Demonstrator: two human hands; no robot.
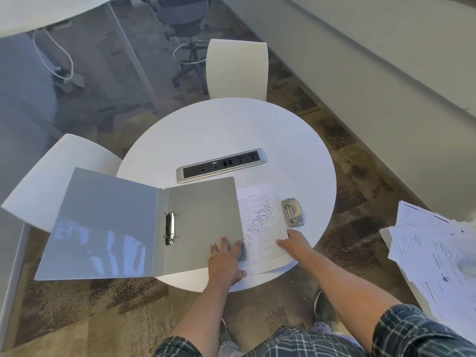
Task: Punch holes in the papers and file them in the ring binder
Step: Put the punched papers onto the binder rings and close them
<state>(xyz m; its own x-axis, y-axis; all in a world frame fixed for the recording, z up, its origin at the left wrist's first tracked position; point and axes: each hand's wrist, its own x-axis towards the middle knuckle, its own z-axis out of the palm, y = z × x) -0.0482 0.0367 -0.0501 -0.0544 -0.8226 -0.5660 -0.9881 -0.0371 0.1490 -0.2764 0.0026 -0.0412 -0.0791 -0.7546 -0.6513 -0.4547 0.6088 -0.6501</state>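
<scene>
A grey ring binder point(144, 222) lies open across the near-left edge of a round white table point(231, 130), its metal rings point(170, 227) closed. The left hand point(226, 261) rests flat, fingers spread, on the binder's right cover. Just right of the binder, the right hand point(293, 242) pinches the printed paper sheets point(265, 228), beside a silver hole punch point(292, 212).
</scene>
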